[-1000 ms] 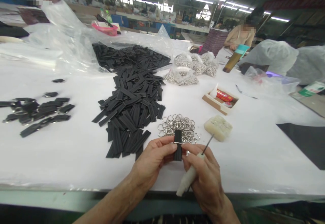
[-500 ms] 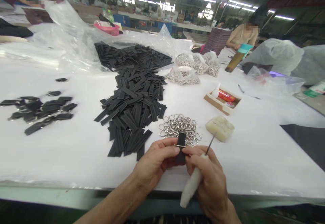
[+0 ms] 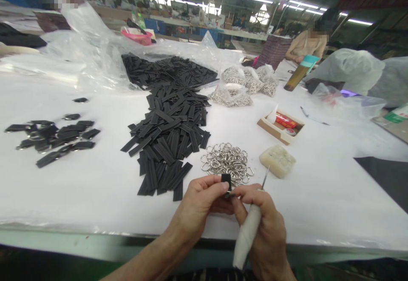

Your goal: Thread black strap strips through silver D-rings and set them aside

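Observation:
Between thumb and fingers, my left hand (image 3: 199, 202) pinches a black strap piece (image 3: 226, 180) with a bit of metal ring showing at its lower end. My right hand (image 3: 266, 225) wraps round the pale handle of an awl (image 3: 247, 236), its thin metal spike pointing up and away. The right thumb and forefinger also touch the strap's lower end, where the fold is partly hidden by fingers. Just beyond the hands lies a heap of silver D-rings (image 3: 227, 161). To its left spreads a large pile of flat black strips (image 3: 168, 132).
Black pieces with rings (image 3: 59, 134) lie at the left. A yellowish block (image 3: 278, 161) and a small box (image 3: 280, 126) with a red tube sit at the right. Bags of rings (image 3: 232, 96) and a tilted bottle (image 3: 300, 73) stand farther back. Other people are in the background.
The strap piece has been folded or tilted, so less of its length shows. My right hand has shifted slightly down and right with the awl, whose handle stands steeper.

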Tool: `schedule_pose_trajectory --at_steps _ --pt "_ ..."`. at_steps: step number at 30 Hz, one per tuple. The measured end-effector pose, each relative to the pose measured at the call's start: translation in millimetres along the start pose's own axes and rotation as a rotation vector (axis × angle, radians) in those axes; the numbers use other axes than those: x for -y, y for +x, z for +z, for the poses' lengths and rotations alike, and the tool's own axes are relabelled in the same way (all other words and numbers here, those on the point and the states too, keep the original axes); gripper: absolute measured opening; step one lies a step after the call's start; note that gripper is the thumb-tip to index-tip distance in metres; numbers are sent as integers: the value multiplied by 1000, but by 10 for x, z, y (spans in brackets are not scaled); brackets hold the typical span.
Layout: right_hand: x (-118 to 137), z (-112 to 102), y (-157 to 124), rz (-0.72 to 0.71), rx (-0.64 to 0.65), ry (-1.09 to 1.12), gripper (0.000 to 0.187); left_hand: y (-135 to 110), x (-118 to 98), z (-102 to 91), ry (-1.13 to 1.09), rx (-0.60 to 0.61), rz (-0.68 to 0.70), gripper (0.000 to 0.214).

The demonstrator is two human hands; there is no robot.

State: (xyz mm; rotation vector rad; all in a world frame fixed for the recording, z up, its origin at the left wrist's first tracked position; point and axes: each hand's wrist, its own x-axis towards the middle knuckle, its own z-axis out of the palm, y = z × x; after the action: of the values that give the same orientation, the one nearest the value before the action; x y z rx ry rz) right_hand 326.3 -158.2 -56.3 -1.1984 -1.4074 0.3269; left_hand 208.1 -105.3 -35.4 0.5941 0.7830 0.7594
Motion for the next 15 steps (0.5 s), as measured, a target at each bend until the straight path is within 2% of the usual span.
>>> schedule_pose_trajectory --at_steps 3,7,12,15 --pt "33 20 8 184 -49 64 11 -32 -2 16 100 13 83 13" --pt "75 -7 49 430 -18 157 9 -87 -25 20 285 -6 177 19" --pt "98 -50 129 479 3 217 12 -128 -14 28 329 30 183 15" --pt "80 -56 136 503 45 202 11 -129 2 40 344 -5 169 13"
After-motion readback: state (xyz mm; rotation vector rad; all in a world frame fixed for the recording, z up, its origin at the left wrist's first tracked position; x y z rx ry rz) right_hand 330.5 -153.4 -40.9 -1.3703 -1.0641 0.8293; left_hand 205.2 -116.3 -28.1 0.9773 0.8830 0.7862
